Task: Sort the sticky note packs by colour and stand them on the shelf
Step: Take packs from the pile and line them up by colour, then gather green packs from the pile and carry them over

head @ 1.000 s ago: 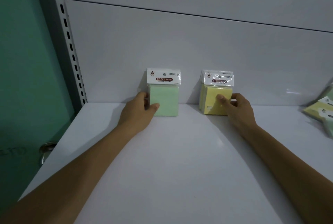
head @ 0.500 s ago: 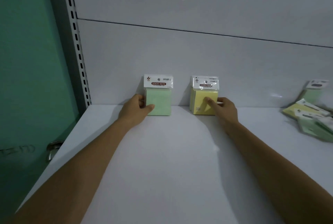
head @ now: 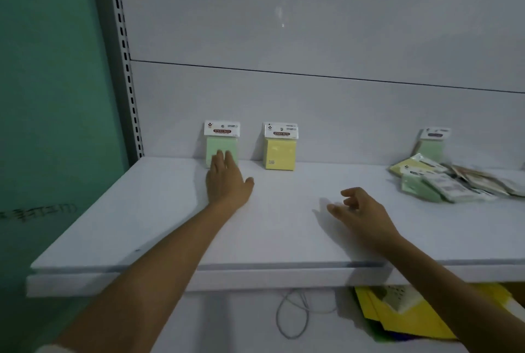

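A green sticky note pack [head: 221, 142] stands upright against the back panel of the white shelf [head: 170, 219]. Beside it to the right a yellow pack [head: 280, 148] stands upright too, with a gap between them. My left hand [head: 225, 182] lies flat on the shelf, its straight fingertips touching the lower front of the green pack. My right hand [head: 358, 210] hovers over the shelf in front and to the right of the yellow pack, fingers loosely curled and holding nothing. Another green pack [head: 431, 143] leans on the back panel at the right.
A loose heap of green and yellow packs [head: 443, 182] lies on the shelf's right side. A slotted metal upright [head: 127, 68] and a green wall [head: 51, 97] bound the left. Below the shelf are yellow folders [head: 403, 315] and a white cable [head: 292, 315].
My right hand let go of the yellow pack and drew back to the right. My left hand opened from gripping the green pack's side to flat fingers on its front. The camera pulled back.
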### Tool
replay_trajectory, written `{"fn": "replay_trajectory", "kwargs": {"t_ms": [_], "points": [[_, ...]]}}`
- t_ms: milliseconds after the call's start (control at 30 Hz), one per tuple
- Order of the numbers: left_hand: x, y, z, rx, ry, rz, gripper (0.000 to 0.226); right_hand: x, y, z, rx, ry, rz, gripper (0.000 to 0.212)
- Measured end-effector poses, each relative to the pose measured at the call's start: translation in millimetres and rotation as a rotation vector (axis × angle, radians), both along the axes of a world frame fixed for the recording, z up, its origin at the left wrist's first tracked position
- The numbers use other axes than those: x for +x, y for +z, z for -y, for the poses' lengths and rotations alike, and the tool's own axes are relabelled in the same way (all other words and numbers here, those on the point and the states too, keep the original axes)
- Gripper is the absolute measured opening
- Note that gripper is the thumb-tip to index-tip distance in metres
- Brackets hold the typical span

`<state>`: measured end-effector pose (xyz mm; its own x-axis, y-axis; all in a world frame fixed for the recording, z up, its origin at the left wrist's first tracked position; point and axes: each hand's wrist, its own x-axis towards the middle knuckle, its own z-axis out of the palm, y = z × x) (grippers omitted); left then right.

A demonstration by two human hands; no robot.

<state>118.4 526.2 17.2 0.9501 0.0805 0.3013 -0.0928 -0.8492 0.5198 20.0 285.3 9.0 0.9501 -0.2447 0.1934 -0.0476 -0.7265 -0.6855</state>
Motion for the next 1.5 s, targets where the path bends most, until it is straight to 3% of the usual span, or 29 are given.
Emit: {"fn": "replay_trajectory", "kwargs": {"t_ms": [233,633,900,1167,1300,1400,1500], "points": [[-93,0,140,-0.037,-0.314,0.006,0.079,-93,5,75,-0.21,-0.111,0.06,0.038],[-163,-4,318,0.108,-0.714,0.025,0.065,-191,-14,224,-0.075,-0.367,0.114,0.028],[-105,-7,397,0.204,-0.73,0.072,0.062,-163,-16,287,-0.064,-0.375,0.183,0.023],[-37,-18,457,0.445,-0.515,0.195,0.044,-110,-9,356,-0.098,-0.344,0.196,0.022],[-34,-28,464,0.468,-0.502,0.437,0.027,-72,-12,376,-0.164,-0.312,0.139,0.025],[-35,-30,468,0.569,-0.61,0.837,0.019,-34,-4,380,-0.341,-0.236,0.079,0.03],[-34,-31,471,0.503,-0.799,1.024,0.004,4,10,380,-0.517,-0.166,0.089,0.032]]}}
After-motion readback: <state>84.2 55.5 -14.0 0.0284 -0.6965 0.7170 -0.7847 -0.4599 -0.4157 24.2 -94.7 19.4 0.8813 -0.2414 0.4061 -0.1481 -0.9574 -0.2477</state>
